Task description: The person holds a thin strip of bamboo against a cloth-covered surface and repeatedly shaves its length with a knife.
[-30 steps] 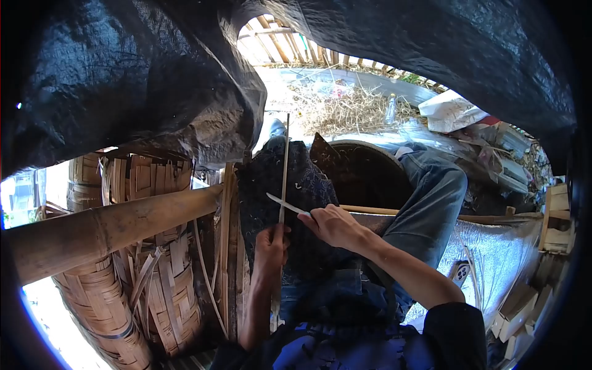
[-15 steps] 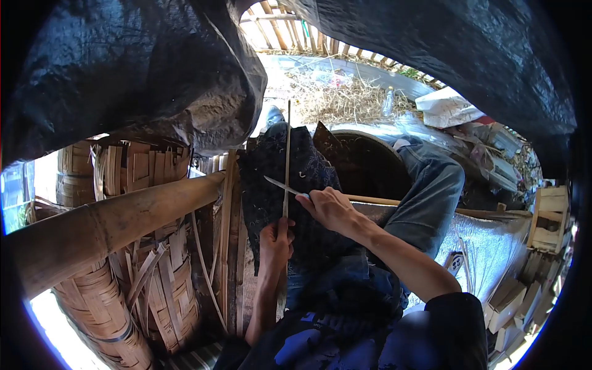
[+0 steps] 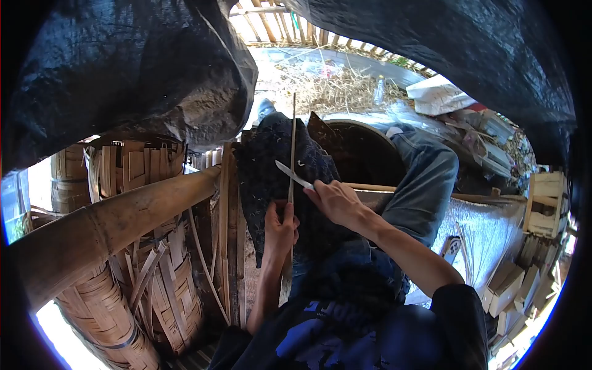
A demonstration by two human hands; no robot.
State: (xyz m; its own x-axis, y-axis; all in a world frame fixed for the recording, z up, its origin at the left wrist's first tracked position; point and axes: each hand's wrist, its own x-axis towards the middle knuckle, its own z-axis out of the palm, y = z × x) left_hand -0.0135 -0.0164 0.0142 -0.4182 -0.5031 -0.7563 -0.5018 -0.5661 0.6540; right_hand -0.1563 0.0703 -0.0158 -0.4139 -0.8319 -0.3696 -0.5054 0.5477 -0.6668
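Observation:
My right hand point(image 3: 338, 203) is closed around the handle of a knife point(image 3: 292, 174), its blade pointing up and left. The blade crosses a long thin bamboo strip point(image 3: 293, 135), which stands nearly upright in view. Below the crossing, my left hand point(image 3: 282, 229) grips the strip, with thumb and forefinger uppermost; the other fingers are partly hidden. Under the strip, a dark, worn cloth point(image 3: 259, 179) covers my leg, with small pale shavings on it.
A thick bamboo pole point(image 3: 123, 213) runs along the left, above woven bamboo baskets point(image 3: 102, 308). Black plastic sheeting point(image 3: 135, 74) hangs overhead. Beside my bent knee is a dark round container point(image 3: 364, 151). Wooden pieces point(image 3: 505, 287) lie at right; dry straw point(image 3: 345, 89) lies ahead.
My left hand has moved slightly up the strip, nearer the knife, and its thumb and forefinger are raised more. The knife still crosses the strip. The whole view has shifted a little.

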